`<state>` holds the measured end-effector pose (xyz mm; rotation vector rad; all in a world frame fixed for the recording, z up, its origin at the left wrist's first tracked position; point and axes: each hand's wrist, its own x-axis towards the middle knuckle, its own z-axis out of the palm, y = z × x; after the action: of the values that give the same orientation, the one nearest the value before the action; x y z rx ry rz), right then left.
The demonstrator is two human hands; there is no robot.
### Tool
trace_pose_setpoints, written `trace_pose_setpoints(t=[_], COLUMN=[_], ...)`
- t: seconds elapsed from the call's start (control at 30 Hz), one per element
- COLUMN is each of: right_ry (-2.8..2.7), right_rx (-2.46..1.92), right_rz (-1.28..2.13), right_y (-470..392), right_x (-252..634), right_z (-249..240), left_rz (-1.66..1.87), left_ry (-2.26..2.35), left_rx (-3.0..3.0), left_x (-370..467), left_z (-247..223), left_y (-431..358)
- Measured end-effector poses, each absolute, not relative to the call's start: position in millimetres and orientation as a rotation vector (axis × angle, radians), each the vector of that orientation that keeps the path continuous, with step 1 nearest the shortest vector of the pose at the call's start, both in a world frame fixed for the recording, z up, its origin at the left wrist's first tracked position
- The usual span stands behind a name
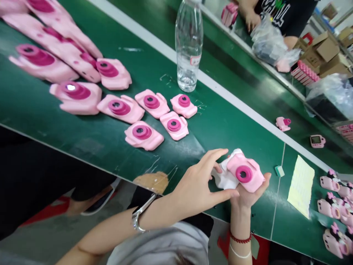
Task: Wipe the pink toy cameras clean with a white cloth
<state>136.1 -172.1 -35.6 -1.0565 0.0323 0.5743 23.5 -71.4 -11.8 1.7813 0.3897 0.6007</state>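
A pink toy camera (248, 173) with a magenta lens ring rests in my right hand (245, 197), lens facing up, fingers round its lower side. White cloth (226, 176) bunches against the camera's left side, partly beneath it. My left hand (202, 180), with a watch on its wrist, is beside the cloth. Its fingers and thumb are spread; one fingertip touches the cloth and the thumb lies near the camera's lower edge. Similar pink cameras (142, 131) lie lens up on the green table (220, 129) to the left.
A clear bottle (189, 55) stands beyond the cameras. To the right are a small green-white block (279, 170), a yellow paper (301, 187) and pink cameras with bows (329, 208). Across the table, another person's hand (251, 19) is near plastic bags (268, 40) and cardboard boxes (321, 49).
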Motion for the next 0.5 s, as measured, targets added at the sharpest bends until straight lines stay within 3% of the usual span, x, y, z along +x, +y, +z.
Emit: trace_pose_setpoints(t=[0.17, 0.5], right_ry=[-0.024, -0.283], right_rx=[-0.773, -0.626], right_rz=[1.046, 1.122], right_y=[-175.8, -179.3], right_x=[142.6, 138.6], right_z=[-23.1, -16.0], left_rz=[0.869, 1.0], left_ry=[0.283, 0.25], left_rx=[1.788, 1.825], left_x=[27.0, 26.7], left_z=[-0.3, 1.6], left_y=[-73.7, -80.0])
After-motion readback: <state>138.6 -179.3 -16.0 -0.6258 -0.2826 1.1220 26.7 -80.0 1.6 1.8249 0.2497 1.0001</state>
